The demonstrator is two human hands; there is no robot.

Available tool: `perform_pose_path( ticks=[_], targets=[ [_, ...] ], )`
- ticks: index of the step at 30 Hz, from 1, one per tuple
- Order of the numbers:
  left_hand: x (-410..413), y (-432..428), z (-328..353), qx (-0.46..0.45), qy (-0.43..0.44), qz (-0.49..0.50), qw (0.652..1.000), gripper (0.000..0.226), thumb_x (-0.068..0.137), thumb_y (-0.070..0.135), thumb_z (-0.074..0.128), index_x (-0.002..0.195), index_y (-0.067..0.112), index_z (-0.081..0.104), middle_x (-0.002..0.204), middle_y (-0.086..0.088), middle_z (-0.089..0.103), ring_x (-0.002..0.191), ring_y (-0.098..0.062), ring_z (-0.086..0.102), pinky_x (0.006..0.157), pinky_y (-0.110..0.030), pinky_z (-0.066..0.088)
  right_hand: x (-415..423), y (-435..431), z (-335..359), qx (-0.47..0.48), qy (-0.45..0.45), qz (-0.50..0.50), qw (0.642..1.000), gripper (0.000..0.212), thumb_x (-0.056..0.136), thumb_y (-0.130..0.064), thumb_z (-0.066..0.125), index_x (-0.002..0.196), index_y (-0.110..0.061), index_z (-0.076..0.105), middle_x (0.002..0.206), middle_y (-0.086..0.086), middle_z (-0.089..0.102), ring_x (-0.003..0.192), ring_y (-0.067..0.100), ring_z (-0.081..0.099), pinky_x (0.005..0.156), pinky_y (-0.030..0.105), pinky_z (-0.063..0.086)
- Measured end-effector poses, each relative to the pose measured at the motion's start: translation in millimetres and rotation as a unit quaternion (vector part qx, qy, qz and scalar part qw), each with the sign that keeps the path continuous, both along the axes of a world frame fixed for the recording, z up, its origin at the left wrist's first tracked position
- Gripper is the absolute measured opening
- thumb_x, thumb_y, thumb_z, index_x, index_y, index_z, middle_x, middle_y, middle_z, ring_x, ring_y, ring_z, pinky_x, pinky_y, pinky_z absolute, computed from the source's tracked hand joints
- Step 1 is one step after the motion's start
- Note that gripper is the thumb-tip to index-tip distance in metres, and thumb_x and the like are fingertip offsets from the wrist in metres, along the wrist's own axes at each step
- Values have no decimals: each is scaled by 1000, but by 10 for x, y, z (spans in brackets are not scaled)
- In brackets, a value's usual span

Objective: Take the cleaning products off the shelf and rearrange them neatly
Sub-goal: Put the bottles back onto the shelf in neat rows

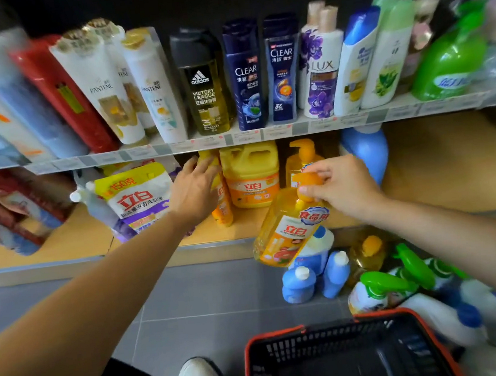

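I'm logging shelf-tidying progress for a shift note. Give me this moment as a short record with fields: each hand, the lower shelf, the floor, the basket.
right hand: pinches the yellow pump bottle by its orange pump head; bottle hangs tilted, off the shelf
left hand: at the slim yellow bottle on the lower shelf; grip unclear
lower shelf: also holds a yellow jug and a detergent pouch
floor: blue bottles and green-trigger sprayers grouped beside the basket
basket: black, red rim; contents unclear
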State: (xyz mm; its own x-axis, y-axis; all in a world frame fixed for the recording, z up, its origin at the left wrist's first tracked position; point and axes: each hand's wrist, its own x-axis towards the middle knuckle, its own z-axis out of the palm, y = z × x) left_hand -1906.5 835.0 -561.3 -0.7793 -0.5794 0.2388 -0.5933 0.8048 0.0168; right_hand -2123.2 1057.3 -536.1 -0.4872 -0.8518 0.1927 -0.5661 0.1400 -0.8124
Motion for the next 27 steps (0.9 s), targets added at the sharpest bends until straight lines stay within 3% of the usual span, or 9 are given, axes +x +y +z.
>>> perform_pose_path(
  ticks=[3,6,10,14,17,19,21,23,27],
  targets=[
    [-62,200,24,39,35,-57,997,55,85,25,72,138,17,60,153,-8,48,142,-37,37,111,-54,40,-120,2,45,-11,-38,-22,999,24,79,-16,85,97,-27,75,82,-14,71,57,3,69,57,18,57],
    [-232,484,30,202,48,-124,970,71,80,36,82,144,23,53,150,-4,51,138,-26,43,113,-46,39,-230,-21,116,-10,-66,-49,997,41,79,-18,85,117,-13,72,98,1,74,63,15,73,68,33,62],
    [-552,746,8,348,47,-120,929,100,72,56,85,154,25,36,148,3,54,134,-16,52,111,-42,45,-356,-71,203,-31,-106,-65,992,38,80,-17,84,116,-13,71,93,1,76,61,10,73,52,19,53],
    [-750,783,-32,258,58,-65,962,96,73,62,80,150,25,38,135,0,65,118,-19,64,92,-44,57,-425,-98,241,-42,-116,-72,990,27,80,-15,84,103,-23,73,86,-7,75,64,12,74,60,24,59],
    [-870,755,-92,204,73,-51,975,98,73,63,80,151,22,39,135,-1,65,116,-20,65,87,-41,57,-439,-120,250,-43,-72,-60,995,37,78,-15,85,113,-15,73,80,-16,70,62,7,73,57,17,57],
    [-972,745,-134,207,90,-47,973,94,69,62,84,146,23,47,128,1,69,109,-18,68,83,-39,59,-448,-144,244,-30,-43,-61,997,38,77,-18,86,113,-15,73,84,-11,71,62,5,73,60,19,59],
    [-1075,761,-217,227,98,-45,968,84,67,59,87,137,23,56,121,2,73,102,-17,70,79,-35,59,-476,-166,210,-18,-15,-62,998,34,76,-20,87,108,-16,76,88,-6,74,66,5,73,69,28,62],
    [-1162,800,-346,268,106,-44,957,75,68,52,89,130,23,59,119,2,74,100,-14,70,81,-32,60,-498,-185,164,1,12,-56,998,37,77,-22,87,111,-14,76,99,0,77,82,12,74,81,39,62],
    [-1284,849,-585,334,126,-45,933,66,71,42,90,126,24,60,119,2,74,87,2,62,71,-8,45,-547,-216,35,45,71,-51,995,45,79,-30,84,121,-17,73,116,4,75,106,16,69,92,39,57]
  ],
)
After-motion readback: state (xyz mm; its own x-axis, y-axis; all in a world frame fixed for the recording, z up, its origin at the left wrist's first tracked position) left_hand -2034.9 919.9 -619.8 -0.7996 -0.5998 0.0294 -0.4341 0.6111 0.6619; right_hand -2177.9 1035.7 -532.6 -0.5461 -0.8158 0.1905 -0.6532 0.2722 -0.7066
